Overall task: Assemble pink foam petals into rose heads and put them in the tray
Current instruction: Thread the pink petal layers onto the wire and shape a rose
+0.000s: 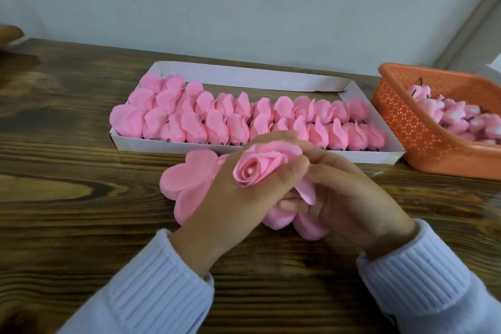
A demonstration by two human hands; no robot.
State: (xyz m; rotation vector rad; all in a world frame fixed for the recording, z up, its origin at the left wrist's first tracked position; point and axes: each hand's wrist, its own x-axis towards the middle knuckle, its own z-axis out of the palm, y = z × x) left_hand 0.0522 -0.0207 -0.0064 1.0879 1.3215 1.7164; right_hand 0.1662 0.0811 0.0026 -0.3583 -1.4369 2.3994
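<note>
Left grip [230, 198] curls round the rose head [257, 168], back of hand up, wrist angled inward. Right grip [352, 192] pinches it with thumb, fingers curled beneath.

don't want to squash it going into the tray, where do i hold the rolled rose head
Pinch the rose head low, at its base under the bloom, coming from below and behind. Its spiral of thin petal rims faces up toward the camera and flares outward, so squeezing there would likely crush it.
</note>
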